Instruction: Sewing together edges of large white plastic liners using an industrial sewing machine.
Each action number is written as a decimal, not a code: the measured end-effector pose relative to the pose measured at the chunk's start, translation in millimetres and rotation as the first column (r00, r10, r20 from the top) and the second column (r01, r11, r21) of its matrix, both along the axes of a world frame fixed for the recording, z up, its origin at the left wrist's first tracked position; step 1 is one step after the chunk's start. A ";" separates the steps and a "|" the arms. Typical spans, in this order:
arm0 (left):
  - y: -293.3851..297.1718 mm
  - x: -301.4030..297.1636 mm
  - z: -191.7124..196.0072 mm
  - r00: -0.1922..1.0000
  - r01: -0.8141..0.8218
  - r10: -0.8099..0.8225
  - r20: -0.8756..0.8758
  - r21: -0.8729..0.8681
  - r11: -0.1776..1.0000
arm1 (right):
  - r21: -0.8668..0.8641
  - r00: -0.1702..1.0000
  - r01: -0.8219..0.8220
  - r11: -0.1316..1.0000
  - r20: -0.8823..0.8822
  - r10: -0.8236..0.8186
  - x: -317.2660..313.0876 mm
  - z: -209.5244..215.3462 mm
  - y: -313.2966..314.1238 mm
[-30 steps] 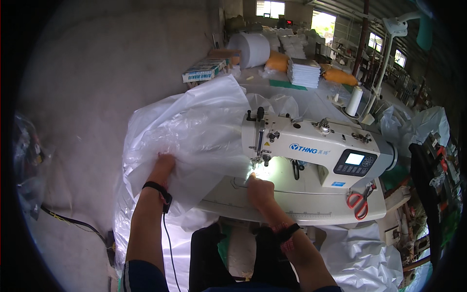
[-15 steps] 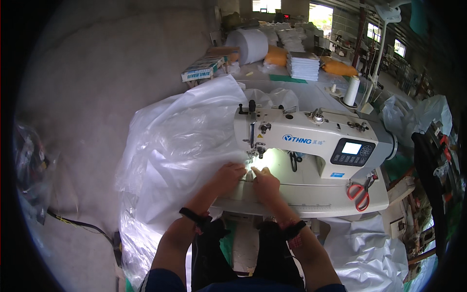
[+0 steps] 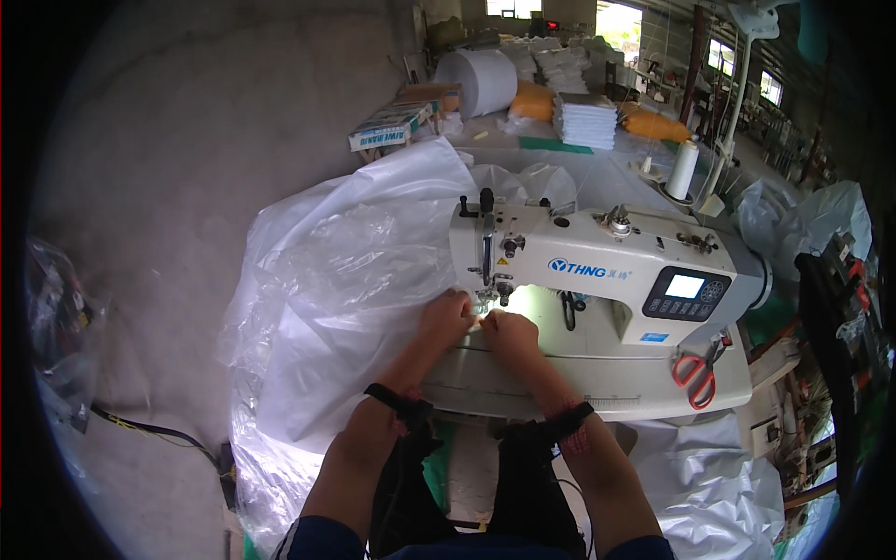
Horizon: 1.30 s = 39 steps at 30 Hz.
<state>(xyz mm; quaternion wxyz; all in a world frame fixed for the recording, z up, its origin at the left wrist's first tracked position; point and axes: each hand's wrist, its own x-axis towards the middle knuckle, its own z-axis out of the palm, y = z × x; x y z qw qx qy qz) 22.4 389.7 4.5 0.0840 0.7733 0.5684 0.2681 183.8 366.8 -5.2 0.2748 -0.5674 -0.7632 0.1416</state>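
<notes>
A white sewing machine (image 3: 569,257) stands in front of me, its lamp lighting the bed around the needle. Just before the needle area, my left hand (image 3: 450,317) is closed, knuckles up, at the edge of a large white plastic-like sheet (image 3: 327,345) that spreads to the left. Close beside it my right hand (image 3: 510,336) is closed too, thumb and fingertips pinched together toward the left hand. What lies between the fingers of either hand is too small and hidden to make out.
Red-handled scissors (image 3: 694,381) lie at the right end of the machine bed, and a dark small tool (image 3: 569,310) sits under the arm. A thread cone (image 3: 682,170) stands behind. More white sheeting (image 3: 700,485) hangs at lower right. A stack of folded white material (image 3: 585,123) is farther back.
Both hands have curled closed; the right index finger was stretched toward the needle before. The left hand has risen slightly. The whole view has shifted a little.
</notes>
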 end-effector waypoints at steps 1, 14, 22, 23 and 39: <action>-0.3 -1.6 -1.3 0.998 -0.005 0.001 0.069 0.061 0.998 | -0.042 0.999 0.032 0.999 0.003 -0.032 -0.8 -1.1 4.9; -12.1 -1.8 -18.6 0.937 0.348 -0.340 -0.078 0.283 0.894 | -0.040 0.966 -0.170 0.985 -0.206 0.159 21.9 -11.4 6.7; 15.5 4.5 -21.4 0.994 -0.103 0.105 0.014 -0.104 0.989 | -0.216 0.977 -0.020 0.976 -0.213 -0.027 7.6 5.3 22.4; 19.0 3.9 -19.3 0.994 -0.112 0.113 0.005 -0.113 0.987 | -0.254 0.987 0.040 0.966 -0.142 -0.078 6.2 8.8 23.5; 39.5 -2.9 -4.0 0.994 0.105 -0.109 0.002 -0.266 0.958 | 0.450 0.960 -0.073 0.890 0.275 -0.060 -3.6 -16.1 -20.8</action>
